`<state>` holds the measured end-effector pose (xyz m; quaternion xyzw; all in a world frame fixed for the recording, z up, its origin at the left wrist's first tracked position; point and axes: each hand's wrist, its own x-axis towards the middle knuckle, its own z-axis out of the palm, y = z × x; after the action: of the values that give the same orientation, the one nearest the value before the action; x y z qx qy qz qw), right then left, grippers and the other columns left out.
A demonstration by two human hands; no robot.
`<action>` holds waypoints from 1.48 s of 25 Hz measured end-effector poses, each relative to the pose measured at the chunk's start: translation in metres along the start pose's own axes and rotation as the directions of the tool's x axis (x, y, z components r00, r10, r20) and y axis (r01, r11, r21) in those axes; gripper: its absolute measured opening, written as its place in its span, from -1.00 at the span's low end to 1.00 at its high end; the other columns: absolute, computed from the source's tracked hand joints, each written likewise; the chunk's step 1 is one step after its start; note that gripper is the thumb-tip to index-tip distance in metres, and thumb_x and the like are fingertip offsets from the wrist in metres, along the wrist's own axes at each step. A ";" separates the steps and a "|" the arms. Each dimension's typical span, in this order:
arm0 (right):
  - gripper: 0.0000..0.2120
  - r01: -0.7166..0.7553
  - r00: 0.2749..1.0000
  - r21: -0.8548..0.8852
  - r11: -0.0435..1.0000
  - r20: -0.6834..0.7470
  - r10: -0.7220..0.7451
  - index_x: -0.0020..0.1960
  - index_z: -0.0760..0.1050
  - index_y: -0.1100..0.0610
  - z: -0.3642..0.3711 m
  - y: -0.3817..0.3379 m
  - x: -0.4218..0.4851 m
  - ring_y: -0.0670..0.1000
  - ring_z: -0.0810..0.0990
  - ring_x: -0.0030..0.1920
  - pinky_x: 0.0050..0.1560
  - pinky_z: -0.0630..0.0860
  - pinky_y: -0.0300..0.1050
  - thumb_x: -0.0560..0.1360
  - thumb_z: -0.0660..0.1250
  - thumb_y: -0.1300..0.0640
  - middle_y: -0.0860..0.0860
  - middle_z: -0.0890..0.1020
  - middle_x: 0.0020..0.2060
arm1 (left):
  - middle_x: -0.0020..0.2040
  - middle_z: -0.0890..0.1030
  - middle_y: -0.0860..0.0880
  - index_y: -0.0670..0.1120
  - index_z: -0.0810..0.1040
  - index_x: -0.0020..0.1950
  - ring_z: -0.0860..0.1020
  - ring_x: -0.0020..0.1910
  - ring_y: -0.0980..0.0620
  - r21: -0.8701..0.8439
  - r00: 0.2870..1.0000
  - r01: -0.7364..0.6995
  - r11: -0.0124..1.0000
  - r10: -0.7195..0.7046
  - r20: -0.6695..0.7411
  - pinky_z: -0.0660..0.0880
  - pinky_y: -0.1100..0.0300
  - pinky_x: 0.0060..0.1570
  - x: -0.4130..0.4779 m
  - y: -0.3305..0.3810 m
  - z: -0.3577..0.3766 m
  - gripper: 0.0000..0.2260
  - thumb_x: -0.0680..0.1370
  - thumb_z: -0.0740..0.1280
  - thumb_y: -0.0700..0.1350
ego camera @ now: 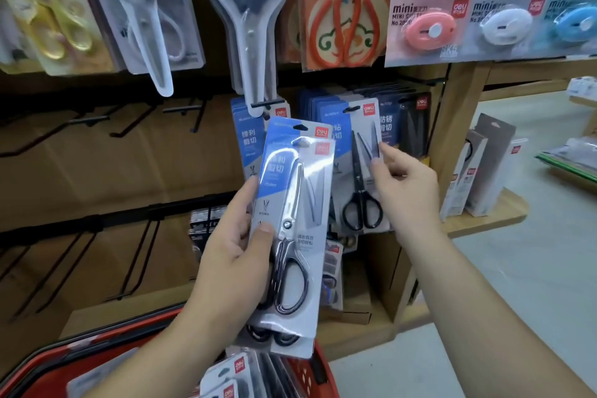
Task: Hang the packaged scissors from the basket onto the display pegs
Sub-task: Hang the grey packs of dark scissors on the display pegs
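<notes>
Item under inspection: packaged scissors [292, 223], silver blades and dark handles on a blue-and-grey card, held upright in front of the display and above the basket. At least two such packs are stacked; a second card shows behind and below the front one.

The left hand [235, 245] grips this stack from its left side, thumb pressed on the front face near the pivot, fingers curled behind.

The right hand [400, 181] pinches the right edge of a black-handled pack [357, 171] between thumb and forefinger. That pack hangs at the front of a row of similar blue cards, its hang slot on a black peg, just to the right of the held stack.

The red basket [48, 371] sits at the bottom of the view, below the left forearm. More carded packs [234, 373] lie inside it.

Several black pegs [129, 121] to the left of the stack carry nothing, in two rows against a brown backing.

On the upper row hang gold-handled scissors [55, 16], long scissors in clear blisters [247, 26], orange-handled scissors [349, 13] and cards of mini cutters [484, 19] in pink, white and blue.

To the right, a wooden shelf [504, 215] carries upright grey boxes [478, 171].
</notes>
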<state>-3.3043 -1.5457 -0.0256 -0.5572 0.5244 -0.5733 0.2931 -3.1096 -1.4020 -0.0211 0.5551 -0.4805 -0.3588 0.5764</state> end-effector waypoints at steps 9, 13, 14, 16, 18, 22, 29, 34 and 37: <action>-0.82 -0.359 0.914 0.481 0.799 0.355 0.197 0.19 0.65 0.12 0.008 -0.032 -0.067 0.13 0.77 0.02 -0.07 0.73 0.02 0.61 0.44 0.10 0.09 0.77 0.01 | 0.17 0.73 0.13 0.10 0.50 0.41 0.69 0.17 0.15 0.019 0.995 -0.059 0.998 0.061 -0.076 0.62 0.06 0.21 0.014 -0.009 0.038 -0.68 0.71 0.28 -0.21; -0.76 -0.281 0.956 0.562 0.778 0.233 0.178 0.22 0.63 0.11 0.005 -0.027 -0.067 0.13 0.76 0.08 0.16 0.68 0.24 0.59 0.44 0.31 0.03 0.78 0.03 | 0.15 0.75 0.09 0.10 0.51 0.37 0.71 0.16 0.09 -0.101 1.000 -0.007 0.995 0.004 -0.028 0.60 0.05 0.22 0.017 -0.007 0.052 -0.73 0.72 0.29 -0.18; -0.75 -0.287 0.955 0.582 0.761 0.240 0.177 0.23 0.62 0.12 0.003 -0.027 -0.065 0.14 0.76 0.08 0.16 0.67 0.26 0.60 0.42 0.33 0.04 0.78 0.04 | 0.14 0.75 0.05 0.08 0.53 0.36 0.72 0.15 0.04 -0.147 1.000 0.023 0.989 -0.025 -0.012 0.61 -0.01 0.22 0.018 -0.005 0.052 -0.77 0.73 0.26 -0.15; -0.73 -0.295 0.951 0.603 0.741 0.264 0.163 0.26 0.61 0.12 -0.001 -0.025 -0.062 0.16 0.76 0.10 0.16 0.67 0.29 0.61 0.39 0.34 0.07 0.77 0.06 | 0.11 0.76 -0.03 0.02 0.54 0.33 0.74 0.12 -0.05 -0.181 0.998 0.060 0.982 -0.059 0.007 0.63 -0.13 0.22 0.020 -0.002 0.048 -0.81 0.75 0.24 -0.12; -0.73 -0.280 0.953 0.613 0.739 0.270 0.137 0.27 0.61 0.10 -0.004 -0.025 -0.060 0.17 0.75 0.12 0.16 0.67 0.28 0.63 0.37 0.33 0.09 0.77 0.08 | 0.08 0.77 -0.06 -0.04 0.52 0.28 0.74 0.11 -0.12 -0.147 0.998 0.056 0.988 -0.057 -0.002 0.62 -0.19 0.23 0.024 -0.001 0.044 -0.86 0.74 0.25 -0.14; -0.75 -0.231 0.973 0.577 0.783 0.144 0.181 0.22 0.67 0.01 -0.014 -0.020 -0.051 0.13 0.76 0.09 0.15 0.67 0.28 0.65 0.36 0.27 0.05 0.78 0.04 | 0.00 0.76 -0.09 0.01 0.53 0.16 0.69 0.07 -0.28 0.002 0.994 0.021 1.000 -0.021 -0.110 0.60 -0.32 0.17 0.030 -0.005 0.036 -0.93 0.74 0.26 -0.09; -0.52 -0.052 0.999 0.480 0.876 0.014 0.051 0.48 0.48 -0.20 -0.017 -0.019 -0.030 -0.06 0.74 0.11 0.17 0.68 0.05 0.65 0.39 0.19 -0.10 0.77 0.08 | -0.08 0.74 0.02 0.05 0.53 0.14 0.67 -0.05 -0.17 0.090 0.987 0.010 0.996 0.005 -0.160 0.63 -0.06 -0.08 0.018 -0.004 0.025 -0.91 0.74 0.23 -0.06; -0.50 -0.019 1.000 0.450 0.893 0.027 0.008 0.37 0.48 -0.38 0.003 -0.014 -0.016 -0.06 0.58 0.39 0.36 0.59 0.13 0.62 0.43 0.15 -0.08 0.62 0.39 | -0.08 0.76 0.12 0.04 0.55 0.15 0.71 -0.10 -0.03 0.081 0.994 0.002 0.997 0.007 -0.111 0.61 0.21 -0.19 0.013 -0.001 0.016 -0.89 0.73 0.24 -0.08; -0.50 0.030 0.999 0.439 0.898 -0.001 -0.033 0.35 0.51 -0.40 0.013 -0.017 -0.004 0.00 0.57 0.42 0.34 0.60 0.18 0.61 0.44 0.15 -0.07 0.63 0.38 | -0.09 0.76 0.08 0.05 0.57 0.13 0.69 -0.14 -0.11 0.092 0.994 -0.013 0.996 0.023 -0.105 0.57 0.18 -0.21 0.010 -0.001 0.012 -0.88 0.73 0.24 -0.09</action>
<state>-3.2866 -1.5412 -0.0134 -0.4872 0.3714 -0.6795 0.4036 -3.1179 -1.4150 -0.0210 0.5946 -0.4704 -0.3014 0.5783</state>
